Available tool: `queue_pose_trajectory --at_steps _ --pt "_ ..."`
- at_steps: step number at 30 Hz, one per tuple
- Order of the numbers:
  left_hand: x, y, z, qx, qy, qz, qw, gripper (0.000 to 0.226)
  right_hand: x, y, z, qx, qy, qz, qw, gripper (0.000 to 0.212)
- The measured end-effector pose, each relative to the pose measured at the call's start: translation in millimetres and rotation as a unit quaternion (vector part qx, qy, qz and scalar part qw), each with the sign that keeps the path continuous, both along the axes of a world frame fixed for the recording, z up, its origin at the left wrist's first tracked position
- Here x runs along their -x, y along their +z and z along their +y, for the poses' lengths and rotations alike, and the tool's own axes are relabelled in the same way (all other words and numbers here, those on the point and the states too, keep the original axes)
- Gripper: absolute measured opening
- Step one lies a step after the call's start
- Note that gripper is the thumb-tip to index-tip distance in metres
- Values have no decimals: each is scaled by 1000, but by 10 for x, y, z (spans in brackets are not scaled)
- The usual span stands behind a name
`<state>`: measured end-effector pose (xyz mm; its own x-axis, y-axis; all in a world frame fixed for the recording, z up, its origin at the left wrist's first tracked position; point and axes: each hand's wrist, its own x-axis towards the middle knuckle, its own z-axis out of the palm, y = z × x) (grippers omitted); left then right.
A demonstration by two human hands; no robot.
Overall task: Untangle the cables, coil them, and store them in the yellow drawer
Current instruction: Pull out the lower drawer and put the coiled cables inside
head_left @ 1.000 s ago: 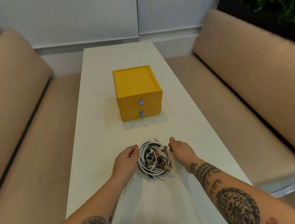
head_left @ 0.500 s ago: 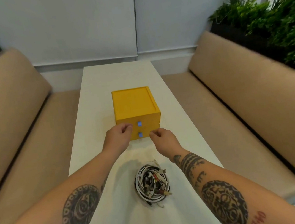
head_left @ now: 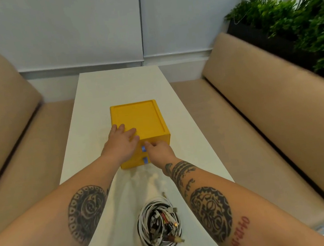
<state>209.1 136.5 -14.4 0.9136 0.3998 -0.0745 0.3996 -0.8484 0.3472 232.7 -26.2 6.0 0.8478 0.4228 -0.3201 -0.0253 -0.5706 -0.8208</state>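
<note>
Table [head_left: 94, 110] (white); yellow drawer [head_left: 140, 119]; tan benches [head_left: 276, 98]

Right hand [head_left: 160, 151] covers upper knob [head_left: 143, 148] (pinch unclear); cable bundle [head_left: 159, 224] uncountable.

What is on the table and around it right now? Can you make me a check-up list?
Surface: white table, long and narrow.
Job's things: yellow drawer unit mid-table; both drawers look closed.
Clutter: nothing seen.
Grippers: left hand rests flat on the unit's top; right hand pinches the upper blue knob.
Cables: cable bundle, white and black, tangled, lying between the forearms, untouched.
Surroundings: beige benches on both sides, plants at right, white wall behind.
</note>
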Motion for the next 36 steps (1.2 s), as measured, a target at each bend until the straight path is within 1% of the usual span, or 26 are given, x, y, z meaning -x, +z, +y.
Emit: queue_pose_trajectory --at_steps 2,3,4,6,7,12,16,19,21,23,25,29,32,36 --pt "-38 -104 20 -26 -9 13 1000 80 -23 -48 66 0 6 6 1000 41" --pt "-50 -139 8 -42 -15 23 999 86 -34 -73 89 0 7 6 1000 44" --pt "-40 -123 -21 -54 -16 33 998 81 -48 -101 107 1 7 7 1000 46" --pt "-42 -69 -60 -68 -17 47 996 61 -74 -134 128 -2 0 7 1000 47" --pt "-53 -23 -59 -68 -17 56 996 58 -88 -169 142 -4 -5 10 1000 45" --pt "-113 213 -15 -59 -8 110 992 58 -158 -383 235 -16 -29 51 998 42" --pt "-132 218 -65 8 0 83 997 55 -155 -386 226 -24 -31 97 995 43" --pt "-105 157 -50 23 -10 79 997 58 -171 -380 205 -43 -21 118 992 42" --pt "-62 168 -60 -5 -27 98 995 63 -174 -403 220 -55 -11 116 992 37" --pt "-48 184 -56 -27 -37 119 992 65 -146 -425 242 -73 -32 110 991 36" --pt "-65 166 -22 -30 -37 123 991 65 -129 -463 261 -71 -46 91 992 37" --pt "-83 141 18 -15 -29 127 991 73 -125 -522 250 -75 -47 39 995 36" --pt "-93 164 11 7 -20 134 991 73 -96 -510 198 -80 -39 8 996 37" --pt "-91 248 -18 44 -7 148 988 75 0 -515 73 -85 -29 -3 996 39"
